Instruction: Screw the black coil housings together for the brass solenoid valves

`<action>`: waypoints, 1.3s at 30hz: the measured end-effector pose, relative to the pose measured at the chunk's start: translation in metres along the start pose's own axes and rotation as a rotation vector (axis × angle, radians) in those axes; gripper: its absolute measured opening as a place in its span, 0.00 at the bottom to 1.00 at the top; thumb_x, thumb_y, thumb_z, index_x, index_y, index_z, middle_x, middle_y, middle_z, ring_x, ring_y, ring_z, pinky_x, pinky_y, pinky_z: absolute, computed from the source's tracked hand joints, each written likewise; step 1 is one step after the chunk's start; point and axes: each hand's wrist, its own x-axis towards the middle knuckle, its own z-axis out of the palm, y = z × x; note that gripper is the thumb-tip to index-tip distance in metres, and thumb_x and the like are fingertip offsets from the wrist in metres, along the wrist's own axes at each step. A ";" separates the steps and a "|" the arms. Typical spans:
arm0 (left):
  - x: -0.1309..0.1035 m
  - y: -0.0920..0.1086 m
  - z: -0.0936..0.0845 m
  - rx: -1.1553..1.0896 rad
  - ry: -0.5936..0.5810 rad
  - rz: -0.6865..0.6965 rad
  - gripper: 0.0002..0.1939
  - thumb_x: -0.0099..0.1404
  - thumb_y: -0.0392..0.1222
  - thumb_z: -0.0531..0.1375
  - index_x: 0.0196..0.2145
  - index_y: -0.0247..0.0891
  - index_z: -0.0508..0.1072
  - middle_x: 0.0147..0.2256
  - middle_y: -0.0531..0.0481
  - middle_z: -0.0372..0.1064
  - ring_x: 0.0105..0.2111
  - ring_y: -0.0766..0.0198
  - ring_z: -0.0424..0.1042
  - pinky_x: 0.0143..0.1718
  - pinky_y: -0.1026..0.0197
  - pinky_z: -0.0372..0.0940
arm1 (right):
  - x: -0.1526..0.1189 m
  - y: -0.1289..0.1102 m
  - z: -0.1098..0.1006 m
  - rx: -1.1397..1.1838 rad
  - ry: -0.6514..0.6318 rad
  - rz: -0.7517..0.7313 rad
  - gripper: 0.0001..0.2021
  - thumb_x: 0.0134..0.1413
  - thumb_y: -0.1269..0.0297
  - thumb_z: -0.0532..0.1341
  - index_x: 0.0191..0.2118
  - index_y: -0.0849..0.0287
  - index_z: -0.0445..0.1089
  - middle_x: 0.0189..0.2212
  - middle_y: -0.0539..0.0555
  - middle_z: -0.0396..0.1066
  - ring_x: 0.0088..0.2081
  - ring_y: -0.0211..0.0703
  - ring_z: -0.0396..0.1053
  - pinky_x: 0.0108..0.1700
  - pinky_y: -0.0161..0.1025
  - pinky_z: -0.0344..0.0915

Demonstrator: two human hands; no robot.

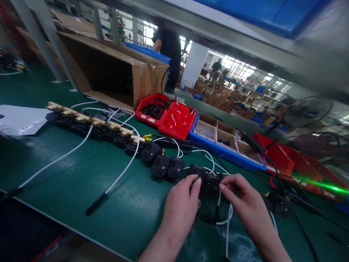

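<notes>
My left hand (183, 200) reaches over the green bench with thumb and forefinger closed at the edge of a black housing (196, 170). To its right, my right hand (241, 193) has its fingertips pinched at another black housing (212, 183); what exactly lies between them is too small to tell. White cables (228, 233) with black ends hang below and between my hands. Two dark square housings (160, 166) sit side by side just left of them. Beyond these, a slanting row of black units with brass fittings (99, 122) runs to the upper left.
Behind the row stand an open cardboard box (147, 78), red bins (177, 120) of small parts and a blue divided tray (226, 153) with screws. More red bins (278, 156) and a fan (308, 112) are at the right. A person (170, 51) stands beyond the bench.
</notes>
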 end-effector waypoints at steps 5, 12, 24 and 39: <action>-0.014 -0.004 -0.004 -0.200 0.029 -0.078 0.33 0.75 0.63 0.38 0.50 0.43 0.76 0.43 0.47 0.78 0.47 0.56 0.74 0.54 0.53 0.63 | -0.022 -0.029 0.016 -0.106 -0.225 -0.203 0.05 0.63 0.64 0.62 0.42 0.46 0.74 0.40 0.50 0.72 0.43 0.49 0.67 0.44 0.47 0.59; -0.023 -0.004 -0.006 -0.211 0.024 -0.095 0.34 0.75 0.64 0.36 0.50 0.44 0.75 0.47 0.47 0.76 0.51 0.55 0.70 0.59 0.51 0.59 | -0.020 -0.027 0.042 -0.272 -0.303 -0.254 0.07 0.56 0.74 0.64 0.35 0.53 0.71 0.36 0.52 0.70 0.41 0.54 0.62 0.41 0.49 0.48; -0.020 -0.010 -0.008 -0.248 -0.009 -0.161 0.32 0.74 0.64 0.39 0.39 0.43 0.76 0.41 0.49 0.77 0.46 0.55 0.72 0.52 0.53 0.62 | -0.019 -0.040 0.026 0.004 -0.309 -0.188 0.09 0.69 0.63 0.57 0.40 0.48 0.75 0.37 0.48 0.75 0.40 0.43 0.73 0.42 0.39 0.68; 0.002 -0.008 -0.007 -0.062 0.021 -0.137 0.26 0.69 0.46 0.56 0.64 0.51 0.67 0.49 0.47 0.77 0.49 0.56 0.76 0.52 0.55 0.66 | 0.041 -0.022 0.029 0.045 -0.142 -0.075 0.05 0.64 0.61 0.60 0.43 0.51 0.72 0.35 0.48 0.76 0.32 0.42 0.75 0.38 0.38 0.69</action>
